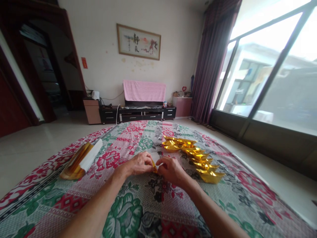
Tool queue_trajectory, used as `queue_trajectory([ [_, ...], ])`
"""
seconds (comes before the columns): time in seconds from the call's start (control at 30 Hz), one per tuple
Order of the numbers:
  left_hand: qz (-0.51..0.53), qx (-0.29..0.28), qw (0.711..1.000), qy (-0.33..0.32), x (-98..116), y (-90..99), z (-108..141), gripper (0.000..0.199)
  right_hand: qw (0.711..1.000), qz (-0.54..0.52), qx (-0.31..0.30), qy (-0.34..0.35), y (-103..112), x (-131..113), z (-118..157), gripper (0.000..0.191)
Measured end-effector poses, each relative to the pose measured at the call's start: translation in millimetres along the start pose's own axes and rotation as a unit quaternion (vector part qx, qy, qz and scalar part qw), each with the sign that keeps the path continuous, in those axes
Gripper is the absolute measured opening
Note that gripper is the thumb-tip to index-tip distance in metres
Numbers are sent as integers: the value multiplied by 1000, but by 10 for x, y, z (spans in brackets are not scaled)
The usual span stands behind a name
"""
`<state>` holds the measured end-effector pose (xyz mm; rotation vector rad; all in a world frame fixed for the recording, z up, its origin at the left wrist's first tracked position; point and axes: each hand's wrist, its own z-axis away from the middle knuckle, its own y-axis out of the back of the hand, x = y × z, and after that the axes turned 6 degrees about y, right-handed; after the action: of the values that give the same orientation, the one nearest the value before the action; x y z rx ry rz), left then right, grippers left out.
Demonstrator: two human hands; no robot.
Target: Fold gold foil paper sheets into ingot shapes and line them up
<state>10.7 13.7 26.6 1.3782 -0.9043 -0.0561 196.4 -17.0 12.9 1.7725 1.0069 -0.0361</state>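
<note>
The left hand and right hand pinch a bit of gold paper near shiny paper ingots.

I can make out just a sliver of gold paper; the fingers of the left hand and right hand hide the rest from me. Both forearms run off my bottom edge, as does the tablecloth. The red slip is too small to read. Beyond the window, everything blurs.
</note>
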Motion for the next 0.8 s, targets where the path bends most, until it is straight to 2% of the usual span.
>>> queue_trajectory([
  [0.13, -8, -2, 1000, -8, 16, 1, -5, 22, 998, -16, 21, 54, 13, 104, 18, 22],
  [0.27, -10, 1, 1000, 5, 15, -5, -10, 21, 996, -22, 9, 90, 0, 132, 31, 12],
  [0.8, -44, 15, 998, 45, 90, -52, -35, 11, 996, -28, -32, 80, -16, 163, 37, 12],
])
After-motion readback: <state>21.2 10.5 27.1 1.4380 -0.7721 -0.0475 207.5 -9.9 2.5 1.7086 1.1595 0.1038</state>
